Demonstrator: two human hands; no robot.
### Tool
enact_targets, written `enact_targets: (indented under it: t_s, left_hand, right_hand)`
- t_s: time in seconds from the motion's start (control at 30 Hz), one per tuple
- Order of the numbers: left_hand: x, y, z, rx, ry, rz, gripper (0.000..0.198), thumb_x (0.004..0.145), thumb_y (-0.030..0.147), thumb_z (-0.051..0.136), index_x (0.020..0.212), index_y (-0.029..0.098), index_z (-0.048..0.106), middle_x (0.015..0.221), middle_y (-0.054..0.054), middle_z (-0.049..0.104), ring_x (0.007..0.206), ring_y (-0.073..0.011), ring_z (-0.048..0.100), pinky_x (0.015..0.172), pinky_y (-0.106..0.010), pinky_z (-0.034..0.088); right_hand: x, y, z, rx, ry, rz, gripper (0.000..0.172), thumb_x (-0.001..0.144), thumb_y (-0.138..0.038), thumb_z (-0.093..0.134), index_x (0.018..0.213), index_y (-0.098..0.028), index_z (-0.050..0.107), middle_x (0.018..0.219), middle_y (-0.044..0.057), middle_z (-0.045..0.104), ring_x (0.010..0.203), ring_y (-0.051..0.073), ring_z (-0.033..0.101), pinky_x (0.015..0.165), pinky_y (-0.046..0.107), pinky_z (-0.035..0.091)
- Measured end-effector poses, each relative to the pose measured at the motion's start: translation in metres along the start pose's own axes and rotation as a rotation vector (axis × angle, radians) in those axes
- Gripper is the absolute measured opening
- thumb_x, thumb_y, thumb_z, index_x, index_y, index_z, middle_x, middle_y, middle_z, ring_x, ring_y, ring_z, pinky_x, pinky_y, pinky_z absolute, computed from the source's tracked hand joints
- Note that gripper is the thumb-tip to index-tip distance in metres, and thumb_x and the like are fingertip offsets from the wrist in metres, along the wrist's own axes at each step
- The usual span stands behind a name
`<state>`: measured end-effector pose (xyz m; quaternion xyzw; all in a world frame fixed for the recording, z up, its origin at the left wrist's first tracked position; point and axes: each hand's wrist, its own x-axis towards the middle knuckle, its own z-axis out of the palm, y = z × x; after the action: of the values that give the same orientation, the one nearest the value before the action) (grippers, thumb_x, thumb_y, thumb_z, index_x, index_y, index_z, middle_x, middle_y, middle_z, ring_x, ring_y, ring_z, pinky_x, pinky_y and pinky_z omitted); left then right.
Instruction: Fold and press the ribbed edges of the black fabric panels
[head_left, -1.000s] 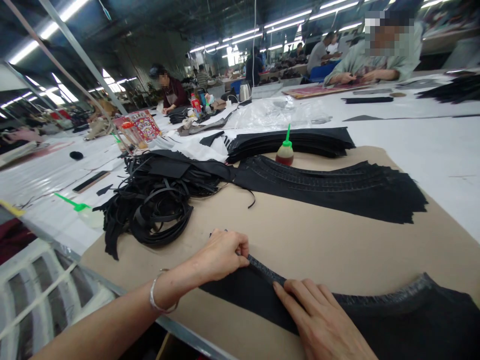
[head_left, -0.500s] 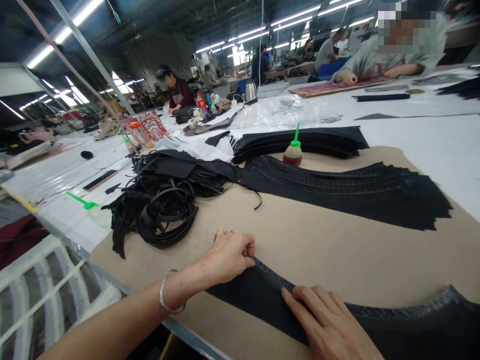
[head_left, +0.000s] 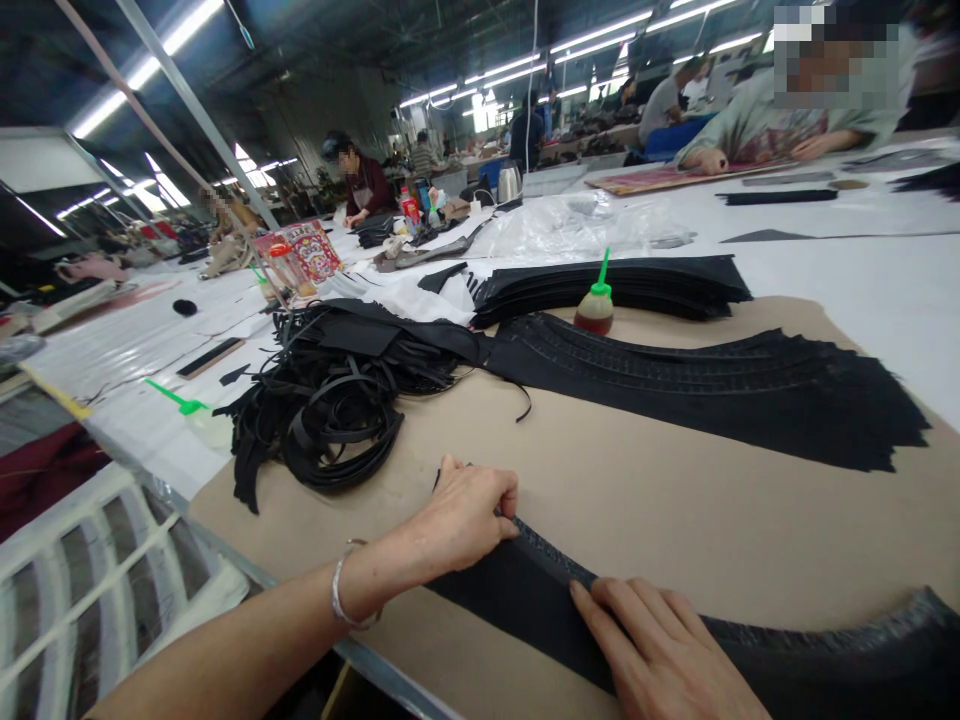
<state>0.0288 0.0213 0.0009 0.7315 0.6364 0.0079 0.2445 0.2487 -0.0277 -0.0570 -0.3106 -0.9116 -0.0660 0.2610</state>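
A long curved black piece point(head_left: 525, 605) lies along the near edge of the tan board point(head_left: 450, 430), with a shiny, rough strip on its upper edge. My left hand point(head_left: 474, 510), a bracelet at its wrist, has its fingers closed at that upper edge, pinching the piece. To the right, my right hand point(head_left: 660, 640) rests on the same piece, fingers stretched out and pressing it flat, fingertips by the shiny strip. The piece continues past my right hand to the right side of the view.
Coiled black strips point(head_left: 337, 420) lie at left. Fanned black pieces point(head_left: 697, 385) and a black stack point(head_left: 622, 285) lie beyond, with a green-tipped bottle point(head_left: 594, 308) between. Another such bottle point(head_left: 206, 420) lies at left. A person point(head_left: 795, 110) sits across the table; others work farther back.
The view has shifted slightly, so the scene sits a little farther right. Both hands keep nearly the same places on the black piece.
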Motion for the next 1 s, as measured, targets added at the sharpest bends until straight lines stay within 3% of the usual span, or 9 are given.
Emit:
enact_targets:
  t_s: [0.23, 0.43, 0.63, 0.83, 1.0]
  left_hand:
    - [-0.006, 0.001, 0.004, 0.013, 0.070, 0.001, 0.014, 0.075, 0.028, 0.072, 0.078, 0.021, 0.060, 0.076, 0.002, 0.065, 0.079, -0.0201, 0.058, 0.079, -0.034, 0.029]
    - [-0.014, -0.016, -0.005, -0.088, 0.130, -0.038, 0.010, 0.075, 0.025, 0.069, 0.082, 0.022, 0.062, 0.074, 0.005, 0.064, 0.076, -0.0166, 0.057, 0.078, -0.031, 0.031]
    - [-0.011, -0.030, -0.008, -0.164, 0.101, -0.070, 0.008, 0.078, 0.024, 0.062, 0.084, 0.022, 0.067, 0.064, 0.004, 0.058, 0.063, -0.0138, 0.052, 0.060, -0.024, 0.033]
    - [-0.005, -0.033, -0.001, -0.176, 0.113, -0.089, 0.009, 0.076, 0.023, 0.064, 0.084, 0.021, 0.067, 0.069, 0.003, 0.061, 0.067, -0.0141, 0.053, 0.060, -0.023, 0.034]
    - [-0.003, -0.034, 0.001, -0.171, 0.116, -0.102, 0.009, 0.075, 0.023, 0.065, 0.083, 0.021, 0.066, 0.068, 0.003, 0.061, 0.067, -0.0147, 0.054, 0.059, -0.024, 0.033]
  right_hand:
    - [0.019, -0.017, 0.017, -0.043, -0.042, -0.029, 0.056, 0.064, 0.000, 0.042, 0.118, -0.009, 0.056, 0.098, 0.007, 0.064, 0.080, 0.020, 0.058, 0.070, 0.033, 0.052]
    - [0.020, -0.017, 0.023, -0.069, -0.043, -0.020, 0.054, 0.066, -0.002, 0.046, 0.117, -0.012, 0.057, 0.098, 0.007, 0.063, 0.083, 0.020, 0.057, 0.070, 0.032, 0.053]
    - [0.019, -0.017, 0.022, -0.045, -0.031, -0.010, 0.053, 0.068, -0.002, 0.046, 0.118, -0.013, 0.057, 0.095, 0.006, 0.063, 0.079, 0.019, 0.054, 0.067, 0.031, 0.051]
    - [0.019, -0.017, 0.026, -0.074, 0.033, -0.023, 0.053, 0.067, 0.001, 0.043, 0.117, -0.013, 0.057, 0.095, 0.004, 0.063, 0.078, 0.020, 0.055, 0.067, 0.032, 0.050]
    - [0.019, -0.016, 0.026, -0.074, 0.011, -0.036, 0.053, 0.067, 0.002, 0.044, 0.117, -0.013, 0.057, 0.097, 0.003, 0.063, 0.080, 0.019, 0.056, 0.068, 0.032, 0.049]
